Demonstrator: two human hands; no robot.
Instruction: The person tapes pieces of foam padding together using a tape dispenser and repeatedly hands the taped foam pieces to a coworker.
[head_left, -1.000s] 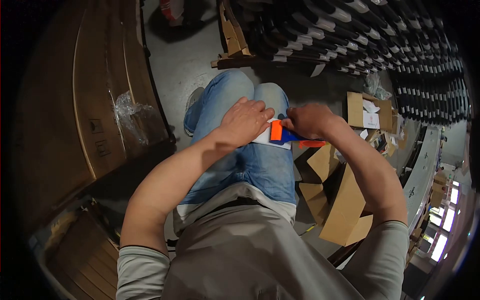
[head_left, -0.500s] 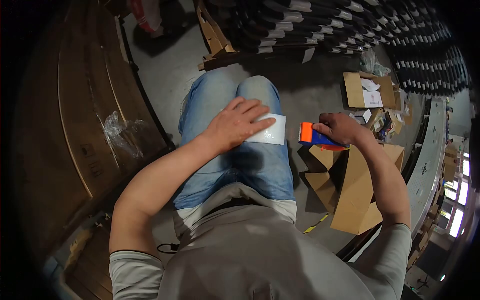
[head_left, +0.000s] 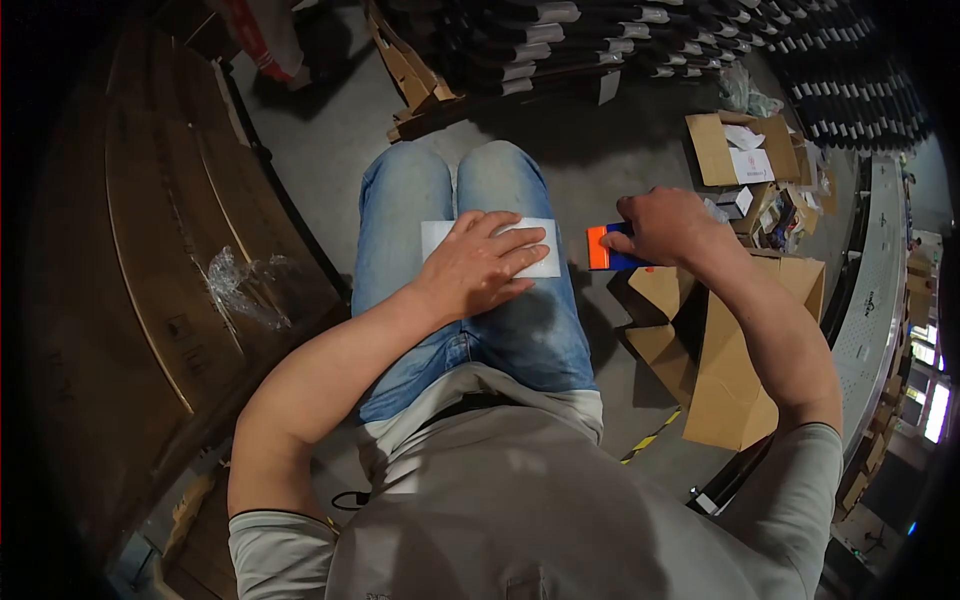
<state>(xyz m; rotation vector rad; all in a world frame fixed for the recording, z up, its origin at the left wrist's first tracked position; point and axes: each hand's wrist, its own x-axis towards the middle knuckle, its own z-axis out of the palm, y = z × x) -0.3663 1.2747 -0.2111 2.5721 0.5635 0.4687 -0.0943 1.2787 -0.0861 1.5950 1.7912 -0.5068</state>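
A flat white piece (head_left: pixel 544 262) lies across the thighs of the blue jeans. My left hand (head_left: pixel 482 262) rests on it, palm down with fingers spread, covering its middle. To the right of the knees, off the white piece, my right hand (head_left: pixel 665 228) is wrapped round a blue and orange tape dispenser (head_left: pixel 599 248). The dispenser's orange end points left, toward the white piece. Part of its blue body is hidden under my right fingers.
Large brown cartons (head_left: pixel 150 220) with crumpled clear plastic (head_left: pixel 240 290) stand at the left. An open cardboard box (head_left: pixel 730 370) is at the right, and another (head_left: pixel 712 150) holds papers beyond it. Black stacked parts (head_left: pixel 600 40) fill the top. A metal rail (head_left: pixel 865 310) runs at far right.
My right hand has lifted the dispenser off the white piece and moved right. My left hand has shifted down over the white piece, which now lies more squarely across both thighs.
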